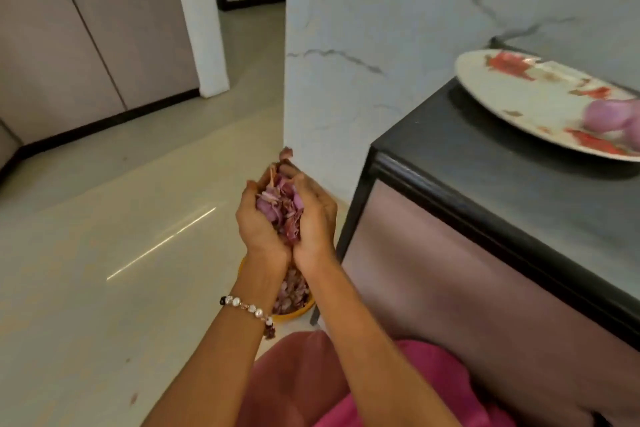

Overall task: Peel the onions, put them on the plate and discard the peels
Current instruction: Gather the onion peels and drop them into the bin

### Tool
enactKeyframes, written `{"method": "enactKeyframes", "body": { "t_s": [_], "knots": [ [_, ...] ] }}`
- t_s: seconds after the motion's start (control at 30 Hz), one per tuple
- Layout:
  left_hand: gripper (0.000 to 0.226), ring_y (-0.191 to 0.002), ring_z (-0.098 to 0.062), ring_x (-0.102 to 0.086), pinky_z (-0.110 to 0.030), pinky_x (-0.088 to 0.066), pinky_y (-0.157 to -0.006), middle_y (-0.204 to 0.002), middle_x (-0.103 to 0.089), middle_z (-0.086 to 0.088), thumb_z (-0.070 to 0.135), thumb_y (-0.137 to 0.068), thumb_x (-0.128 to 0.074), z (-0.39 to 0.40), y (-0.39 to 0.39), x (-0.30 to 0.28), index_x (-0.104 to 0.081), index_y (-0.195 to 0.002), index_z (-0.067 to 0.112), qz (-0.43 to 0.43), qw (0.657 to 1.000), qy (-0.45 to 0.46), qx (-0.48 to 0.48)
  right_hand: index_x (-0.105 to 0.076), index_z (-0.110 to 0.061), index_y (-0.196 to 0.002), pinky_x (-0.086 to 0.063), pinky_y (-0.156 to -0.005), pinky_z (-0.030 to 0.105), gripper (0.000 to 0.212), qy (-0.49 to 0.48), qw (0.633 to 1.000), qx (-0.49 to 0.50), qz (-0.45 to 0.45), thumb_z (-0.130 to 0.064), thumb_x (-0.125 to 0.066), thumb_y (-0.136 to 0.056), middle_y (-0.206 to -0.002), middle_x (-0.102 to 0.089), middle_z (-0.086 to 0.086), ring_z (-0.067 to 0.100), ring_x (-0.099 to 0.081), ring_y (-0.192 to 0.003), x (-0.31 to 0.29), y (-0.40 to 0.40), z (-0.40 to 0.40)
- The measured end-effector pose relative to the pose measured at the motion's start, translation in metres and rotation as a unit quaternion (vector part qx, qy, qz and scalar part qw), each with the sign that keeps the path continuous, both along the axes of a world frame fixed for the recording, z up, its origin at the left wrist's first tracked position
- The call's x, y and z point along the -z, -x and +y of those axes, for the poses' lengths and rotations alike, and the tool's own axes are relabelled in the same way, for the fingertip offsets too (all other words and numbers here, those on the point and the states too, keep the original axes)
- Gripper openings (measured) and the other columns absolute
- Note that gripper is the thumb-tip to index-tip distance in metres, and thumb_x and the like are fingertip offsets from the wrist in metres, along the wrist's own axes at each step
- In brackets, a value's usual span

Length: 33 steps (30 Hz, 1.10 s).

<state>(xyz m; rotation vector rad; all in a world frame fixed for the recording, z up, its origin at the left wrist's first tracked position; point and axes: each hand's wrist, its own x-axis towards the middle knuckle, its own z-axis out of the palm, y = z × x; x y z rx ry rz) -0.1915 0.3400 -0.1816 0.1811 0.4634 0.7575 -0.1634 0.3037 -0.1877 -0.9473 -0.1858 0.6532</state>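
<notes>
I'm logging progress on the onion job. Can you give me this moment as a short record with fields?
left hand: cupped, holds onion peels together with the right
right hand: cupped against the left, holds the same peels
yellow bowl: on the floor below the hands, peels inside
peeled onions: on the floral plate, partly cut off by the frame edge
plate position: on the black countertop

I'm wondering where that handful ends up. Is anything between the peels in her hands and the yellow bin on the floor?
Nothing visible. The peels sit cupped in the left hand and right hand, over the bin, which shows open beneath the wrists with peels already inside.
</notes>
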Motion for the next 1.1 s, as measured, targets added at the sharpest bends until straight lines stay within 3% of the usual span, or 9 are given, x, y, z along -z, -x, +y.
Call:
{"method": "enactKeyframes", "body": {
  "t_s": [0.17,0.27,0.4,0.6,0.77,0.83,0.9,1.0,1.1],
  "knots": [
    [0.042,-0.085,-0.024,-0.070,-0.034,-0.052,-0.077,-0.094,-0.073,-0.012,0.032,-0.099,-0.039,0.033,-0.016,0.103,-0.071,-0.091,0.007,0.119,0.989,0.086,-0.012,-0.074,-0.001,-0.107,-0.058,-0.087,0.040,0.025,0.107,0.988,-0.004,0.110,-0.016,-0.056,-0.099,-0.105,-0.074,0.018,0.035,-0.070,-0.101,0.105,-0.018,0.032],
    [0.044,-0.098,-0.028,-0.066,-0.039,-0.048,-0.094,-0.104,-0.070,-0.014,0.039,-0.098,-0.039,0.046,-0.028,0.155,-0.068,-0.100,0.006,0.183,0.975,0.122,0.021,-0.073,-0.004,-0.110,-0.056,-0.094,0.046,0.039,0.168,0.969,-0.010,0.183,-0.038,-0.055,-0.100,-0.106,-0.074,0.017,0.033,-0.071,-0.102,0.161,-0.030,0.045],
    [0.076,-0.114,-0.035,-0.057,-0.047,-0.036,-0.109,-0.123,-0.062,-0.020,0.066,-0.091,-0.035,0.071,-0.042,0.221,-0.061,-0.120,0.001,0.251,0.952,0.157,0.074,-0.068,-0.008,-0.120,-0.056,-0.095,0.045,0.069,0.247,0.947,-0.040,0.199,-0.067,-0.047,-0.092,-0.111,-0.073,0.013,0.028,-0.071,-0.102,0.215,-0.048,0.060],
    [0.090,-0.137,-0.033,-0.036,-0.051,-0.025,-0.112,-0.150,-0.038,-0.010,0.078,-0.086,-0.022,0.092,-0.047,0.280,-0.031,-0.149,0.014,0.326,0.922,0.176,0.110,-0.041,-0.015,-0.150,-0.037,-0.111,0.048,0.096,0.272,0.915,-0.120,0.273,-0.083,-0.032,-0.082,-0.148,-0.050,0.012,0.031,-0.049,-0.134,0.259,-0.071,0.056],
    [0.091,-0.141,-0.029,-0.028,-0.046,-0.019,-0.115,-0.155,-0.028,-0.008,0.076,-0.087,-0.019,0.093,-0.041,0.296,-0.022,-0.151,0.011,0.359,0.903,0.199,0.131,-0.021,-0.015,-0.158,-0.019,-0.121,0.050,0.086,0.312,0.893,-0.067,0.318,-0.072,-0.029,-0.095,-0.162,-0.027,0.012,0.032,-0.027,-0.149,0.276,-0.080,0.046],
    [0.086,-0.136,-0.031,-0.037,-0.046,-0.026,-0.112,-0.149,-0.038,-0.011,0.073,-0.090,-0.022,0.094,-0.038,0.305,-0.034,-0.146,0.009,0.376,0.898,0.177,0.142,-0.022,-0.010,-0.157,-0.020,-0.121,0.046,0.076,0.313,0.897,-0.056,0.308,-0.061,-0.028,-0.102,-0.161,-0.027,0.013,0.031,-0.026,-0.149,0.272,-0.078,0.043],
    [0.070,-0.111,-0.033,-0.055,-0.044,-0.041,-0.101,-0.125,-0.059,-0.016,0.064,-0.091,-0.039,0.093,-0.034,0.308,-0.060,-0.117,0.003,0.469,0.864,0.097,0.155,-0.034,-0.004,-0.151,-0.028,-0.117,0.043,0.059,0.319,0.905,-0.038,0.277,-0.044,-0.031,-0.108,-0.150,-0.043,0.012,0.031,-0.036,-0.143,0.264,-0.076,0.042],
    [0.024,-0.084,-0.029,-0.062,-0.041,-0.052,-0.089,-0.082,-0.067,-0.013,0.025,-0.089,-0.063,0.091,-0.025,0.292,-0.065,-0.076,0.005,0.572,0.805,-0.023,0.154,-0.061,-0.002,-0.123,-0.046,-0.106,0.044,0.032,0.374,0.908,-0.036,0.183,-0.022,-0.041,-0.107,-0.124,-0.063,0.016,0.034,-0.057,-0.123,0.247,-0.072,0.040],
    [0.010,-0.089,-0.026,-0.067,-0.039,-0.054,-0.089,-0.094,-0.072,-0.009,0.011,-0.077,-0.074,0.088,-0.016,0.261,-0.074,-0.079,0.021,0.581,0.792,-0.112,0.149,-0.068,-0.019,-0.085,-0.053,-0.098,0.050,0.027,0.421,0.903,-0.048,0.068,-0.013,-0.049,-0.102,-0.100,-0.070,0.010,0.033,-0.066,-0.105,0.213,-0.061,0.038]
  ]
}}
